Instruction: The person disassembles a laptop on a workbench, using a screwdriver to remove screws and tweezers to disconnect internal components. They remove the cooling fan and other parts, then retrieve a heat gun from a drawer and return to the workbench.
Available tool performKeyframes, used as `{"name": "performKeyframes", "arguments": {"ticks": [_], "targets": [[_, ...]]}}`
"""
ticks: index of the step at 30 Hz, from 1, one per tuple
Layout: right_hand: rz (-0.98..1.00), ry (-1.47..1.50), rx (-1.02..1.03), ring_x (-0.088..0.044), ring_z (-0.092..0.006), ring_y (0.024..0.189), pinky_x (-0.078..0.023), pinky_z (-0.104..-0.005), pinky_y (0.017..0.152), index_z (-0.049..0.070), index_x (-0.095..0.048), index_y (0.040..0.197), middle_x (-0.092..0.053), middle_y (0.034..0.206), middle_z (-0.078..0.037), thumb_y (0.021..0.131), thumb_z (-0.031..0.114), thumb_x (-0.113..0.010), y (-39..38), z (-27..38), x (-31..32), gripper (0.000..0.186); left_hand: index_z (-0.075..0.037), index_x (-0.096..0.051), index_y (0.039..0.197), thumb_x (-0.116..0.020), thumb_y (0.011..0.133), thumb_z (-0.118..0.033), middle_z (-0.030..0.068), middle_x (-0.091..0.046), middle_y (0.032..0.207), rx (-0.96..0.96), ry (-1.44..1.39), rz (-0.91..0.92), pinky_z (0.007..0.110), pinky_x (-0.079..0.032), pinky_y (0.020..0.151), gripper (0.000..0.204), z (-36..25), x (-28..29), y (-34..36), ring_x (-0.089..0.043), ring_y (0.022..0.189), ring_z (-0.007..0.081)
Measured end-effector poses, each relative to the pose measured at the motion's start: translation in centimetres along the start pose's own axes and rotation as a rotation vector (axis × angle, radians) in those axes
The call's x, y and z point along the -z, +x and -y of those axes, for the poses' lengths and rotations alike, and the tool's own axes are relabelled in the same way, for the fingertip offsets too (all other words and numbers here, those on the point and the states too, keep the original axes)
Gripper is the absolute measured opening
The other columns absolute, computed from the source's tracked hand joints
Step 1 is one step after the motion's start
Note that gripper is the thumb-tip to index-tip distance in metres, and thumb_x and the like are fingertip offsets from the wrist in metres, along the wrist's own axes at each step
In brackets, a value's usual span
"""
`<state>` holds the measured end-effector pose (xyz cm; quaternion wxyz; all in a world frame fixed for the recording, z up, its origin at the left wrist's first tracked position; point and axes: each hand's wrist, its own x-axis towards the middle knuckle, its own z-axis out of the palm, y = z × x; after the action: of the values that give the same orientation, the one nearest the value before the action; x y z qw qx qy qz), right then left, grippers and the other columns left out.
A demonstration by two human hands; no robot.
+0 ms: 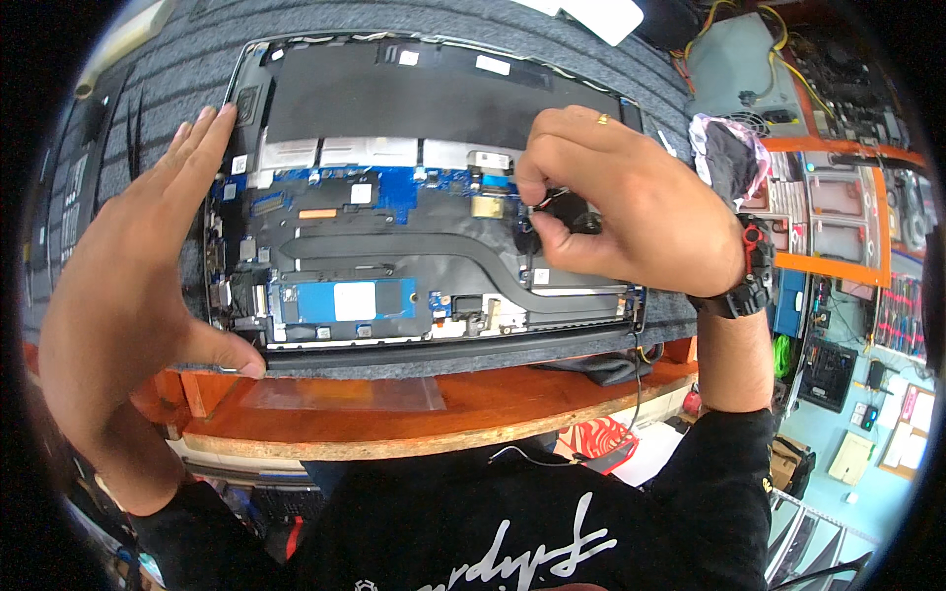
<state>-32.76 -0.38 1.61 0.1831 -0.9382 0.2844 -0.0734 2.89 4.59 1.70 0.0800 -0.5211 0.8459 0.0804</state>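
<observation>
An opened laptop (434,222) lies on a grey ribbed mat with its inside parts bare. My left hand (138,246) is stretched along its left side, fingertips at the far-left edge and thumb at the near-left corner. Over the right part of the board, my right hand (616,202) pinches thumb and forefinger together beside a black fan (572,209). A tiny bright bit shows at the fingertips, too small to name. The bent dark heat pipe (394,246) runs left of this hand. A blue storage card (301,300) sits near the front, and a black battery (384,103) fills the far side.
The grey mat (187,69) covers an orange wooden bench (325,433). A clear plastic bag (345,394) lies at its front edge. To the right stand a grey metal box (744,74) with yellow wires, a crumpled cloth (727,158) and an orange rack (828,264).
</observation>
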Motion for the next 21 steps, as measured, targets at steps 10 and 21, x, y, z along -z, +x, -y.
{"name": "performKeyframes", "arguments": {"ticks": [10,21], "targets": [[-0.337,0.066,-0.167,-0.066,-0.0255,0.081,-0.053,-0.0364,0.073,0.005,-0.067,0.096,-0.066,0.089,-0.011,0.091,0.023,-0.076,-3.5,-1.6,2.4,0.021,0.002,-0.021,0.162,-0.097,0.019,-0.035,0.0287,-0.036,0.161,-0.064,-0.209,-0.014,0.044,-0.032,0.124,0.166,0.4,0.3,0.3,-0.03,0.153,0.0428],[-0.525,-0.05,-0.726,-0.061,-0.0219,0.079,-0.051,-0.0343,0.073,0.005,-0.067,0.117,-0.065,0.093,-0.011,0.093,0.027,-0.078,-17.3,-4.2,0.1,0.035,-0.007,-0.046,0.155,-0.091,0.067,-0.054,0.028,-0.067,0.133,0.099,-0.527,-0.075,0.046,-0.05,0.103,0.11,3.6,2.3,1.8,-0.066,0.122,0.041]]}}
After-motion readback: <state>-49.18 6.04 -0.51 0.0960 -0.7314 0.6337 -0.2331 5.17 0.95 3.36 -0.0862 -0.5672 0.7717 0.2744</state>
